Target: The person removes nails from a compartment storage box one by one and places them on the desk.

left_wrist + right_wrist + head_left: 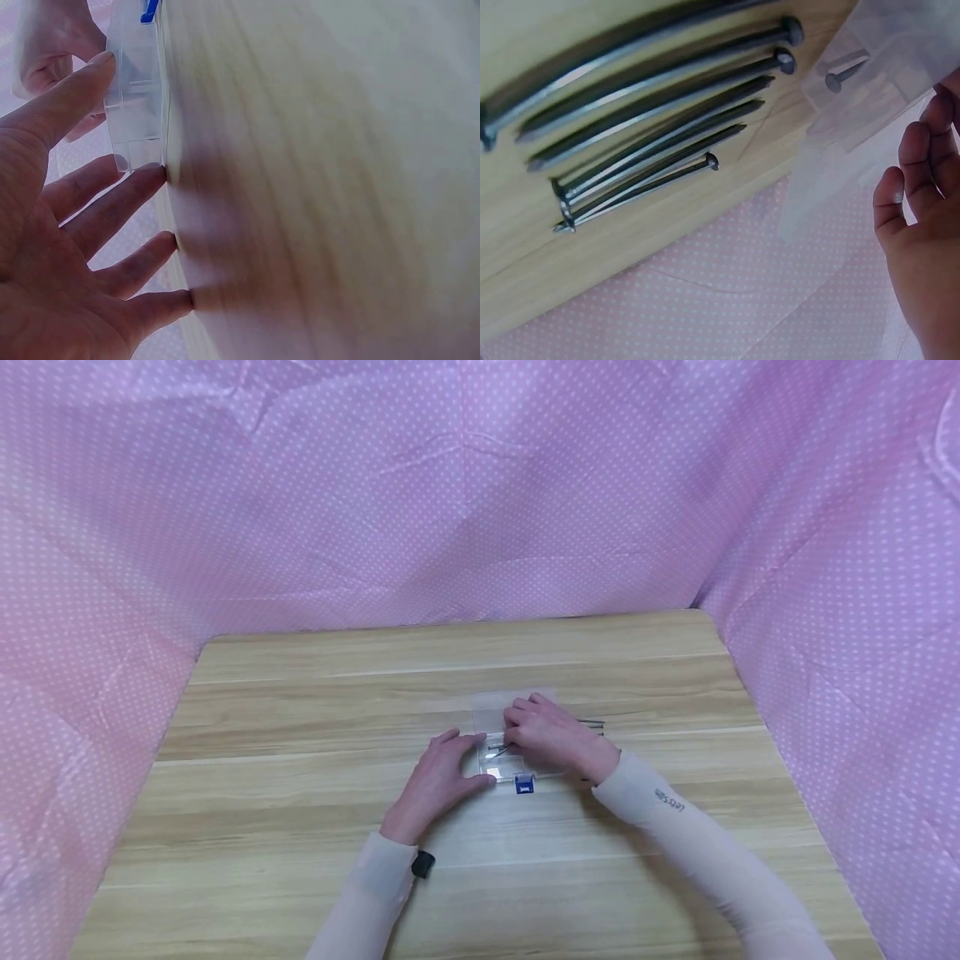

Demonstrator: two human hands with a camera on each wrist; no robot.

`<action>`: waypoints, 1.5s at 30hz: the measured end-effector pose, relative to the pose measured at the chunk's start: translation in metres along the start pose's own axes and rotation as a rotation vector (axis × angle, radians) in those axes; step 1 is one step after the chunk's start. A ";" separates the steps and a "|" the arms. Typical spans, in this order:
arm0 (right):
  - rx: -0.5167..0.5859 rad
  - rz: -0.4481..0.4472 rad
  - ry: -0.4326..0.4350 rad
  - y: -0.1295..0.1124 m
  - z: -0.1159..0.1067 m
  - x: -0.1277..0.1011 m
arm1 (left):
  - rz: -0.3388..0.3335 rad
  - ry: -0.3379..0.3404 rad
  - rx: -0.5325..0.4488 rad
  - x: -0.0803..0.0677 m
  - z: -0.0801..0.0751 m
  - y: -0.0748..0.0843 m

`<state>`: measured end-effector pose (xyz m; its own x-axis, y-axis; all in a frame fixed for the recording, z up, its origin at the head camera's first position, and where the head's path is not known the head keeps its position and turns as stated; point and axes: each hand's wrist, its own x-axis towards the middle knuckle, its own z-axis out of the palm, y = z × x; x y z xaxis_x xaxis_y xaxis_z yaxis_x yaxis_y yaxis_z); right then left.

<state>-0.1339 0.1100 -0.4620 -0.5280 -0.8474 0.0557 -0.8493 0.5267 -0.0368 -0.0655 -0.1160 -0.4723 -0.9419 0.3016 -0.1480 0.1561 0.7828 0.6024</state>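
Observation:
A clear plastic compartment box [492, 772] with a blue latch [524, 784] stands on the table, its clear lid [487, 714] folded back. My left hand [437, 778] holds the box's left end between thumb and fingers; in the left wrist view its lower fingertips rest on the table. Over the compartments is my right hand [551, 735], fingers curled, with a nail [501, 752] reaching out from its fingertips. Another nail [847, 71] shows through the clear plastic. The right fingertips are partly hidden. Several long nails [660, 71] lie right of the box.
The wood-grain table [300, 710] carries everything. Pink dotted cloth [465, 485] hangs behind it and along both sides. A small black object [423, 864] sits at the left sleeve's cuff.

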 end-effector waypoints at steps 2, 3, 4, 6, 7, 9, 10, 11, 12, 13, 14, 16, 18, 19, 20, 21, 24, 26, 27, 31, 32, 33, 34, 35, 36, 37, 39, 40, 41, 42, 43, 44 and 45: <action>-0.004 0.001 -0.006 0.000 -0.001 -0.001 | 0.020 0.008 0.006 0.000 0.001 -0.001; -0.006 0.002 -0.006 0.000 -0.001 -0.002 | 0.028 0.011 0.008 0.000 0.001 -0.001; -0.008 0.002 -0.005 0.000 -0.001 -0.002 | 0.035 0.016 0.008 0.000 0.001 -0.001; -0.012 0.006 -0.002 0.000 -0.002 -0.004 | 0.047 0.023 0.007 -0.001 0.001 -0.001; -0.012 0.009 0.000 -0.001 -0.002 -0.004 | 0.049 0.025 0.004 -0.001 0.001 -0.001; -0.007 0.017 0.002 -0.001 -0.002 -0.005 | 0.044 0.024 -0.002 -0.001 0.001 0.000; -0.002 0.020 0.002 -0.001 -0.002 -0.006 | 0.044 0.024 -0.004 -0.001 0.001 0.000; 0.002 0.024 0.000 0.000 -0.002 -0.007 | 0.043 0.024 -0.004 -0.001 0.001 0.000; 0.008 0.027 0.002 0.000 -0.002 -0.007 | 0.042 0.025 -0.003 -0.001 0.001 0.000; 0.014 0.029 0.004 0.000 -0.003 -0.008 | 0.040 0.024 -0.002 -0.001 0.002 0.001; 0.022 0.033 0.006 0.000 -0.003 -0.009 | 0.038 0.024 -0.001 -0.001 0.001 0.001; 0.037 0.043 0.011 0.000 -0.004 -0.010 | 0.035 0.026 0.000 -0.001 0.001 0.001; 0.050 0.049 0.026 0.000 -0.004 -0.012 | 0.032 0.029 -0.002 -0.001 0.001 0.001; 0.057 0.053 0.032 0.001 -0.004 -0.013 | 0.031 0.029 -0.002 -0.001 0.001 0.001; 0.065 0.057 0.037 0.001 -0.004 -0.014 | 0.031 0.030 -0.002 -0.001 0.000 0.001; 0.070 0.061 0.043 0.001 -0.005 -0.014 | 0.031 0.031 -0.002 -0.001 0.000 0.001; 0.078 0.073 0.055 0.002 -0.005 -0.017 | 0.029 0.030 0.000 -0.001 0.000 0.000; 0.084 0.087 0.059 0.002 -0.005 -0.019 | 0.022 0.027 0.000 -0.001 0.001 0.000; 0.087 0.095 0.061 0.002 -0.005 -0.020 | 0.021 0.027 0.000 -0.001 0.001 0.000; 0.092 0.108 0.085 0.004 -0.004 -0.024 | 0.011 0.026 0.001 0.000 0.001 0.000; 0.092 0.107 0.094 0.005 -0.004 -0.026 | 0.009 0.025 0.000 0.000 0.001 0.000; 0.092 0.106 0.102 0.005 -0.004 -0.027 | 0.008 0.025 -0.001 0.000 0.002 0.000; 0.091 0.103 0.111 0.005 -0.004 -0.028 | 0.005 0.024 -0.002 0.000 0.002 0.000; 0.091 0.102 0.120 0.006 -0.004 -0.029 | 0.002 0.022 -0.005 0.000 0.002 0.000; 0.091 0.103 0.127 0.006 -0.004 -0.030 | 0.006 0.025 -0.003 0.000 0.002 0.000; 0.094 0.104 0.133 0.007 -0.004 -0.031 | 0.012 0.028 -0.002 0.000 0.002 -0.001; 0.101 0.112 0.139 0.008 -0.004 -0.033 | 0.013 0.026 -0.003 0.000 0.002 -0.001; 0.105 0.117 0.141 0.008 -0.004 -0.034 | 0.013 0.027 -0.005 0.000 0.002 -0.001; 0.110 0.123 0.143 0.008 -0.004 -0.035 | 0.012 0.026 -0.006 0.000 0.002 -0.001; 0.117 0.128 0.146 0.009 -0.004 -0.036 | 0.012 0.027 -0.007 0.001 0.003 -0.001; 0.123 0.132 0.151 0.009 -0.004 -0.037 | 0.007 0.025 -0.010 0.001 0.003 -0.001; 0.128 0.136 0.156 0.009 -0.005 -0.038 | 0.001 0.024 -0.011 0.001 0.003 -0.002; 0.131 0.137 0.163 0.009 -0.005 -0.040 | 0.000 0.025 -0.011 0.001 0.003 -0.002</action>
<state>-0.1205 0.1487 -0.4599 -0.6407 -0.7409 0.2013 -0.7677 0.6139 -0.1840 -0.0657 -0.1153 -0.4761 -0.9490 0.2879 -0.1287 0.1529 0.7768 0.6109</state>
